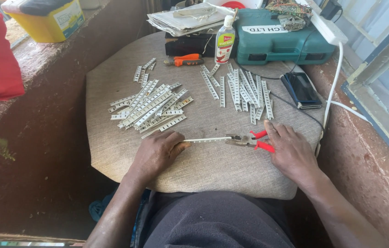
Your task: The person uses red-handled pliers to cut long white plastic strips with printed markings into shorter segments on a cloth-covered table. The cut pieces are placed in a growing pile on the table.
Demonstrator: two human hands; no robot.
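A broad beige fabric cushion (111, 147) with rounded corners serves as the work surface, resting on a worn reddish-brown ledge (364, 160); at its far edge lies a teal hard plastic tool case (277, 46), with a stack of folded grey papers (185, 20) on a black box beside it; a yellow plastic tub (47, 20) sits well apart at the far left on the ledge; a white power strip (327, 27) trails its white cable (334, 87) down the right side. On the cushion's left half is a heap of pale perforated metal strips (150, 108), lying crossed over one another; a second, looser spread of the same strips (242, 89) lies right of centre, near a dark phone (301, 89). A white squeeze bottle with a red and green label (224, 41) stands upright against the case; orange-handled pliers (185, 59) lie just beside it.

The left hand (157, 154) rests knuckles up on the cushion, its fingertips pinching the near end of a single long perforated strip (206, 139) that lies flat along the cushion's front; the far end of that strip sits in the nose of red-handled pliers (247, 140); the right hand (291, 154) lies over the red handles, fingers spread on them, pressing rather than wrapped around.
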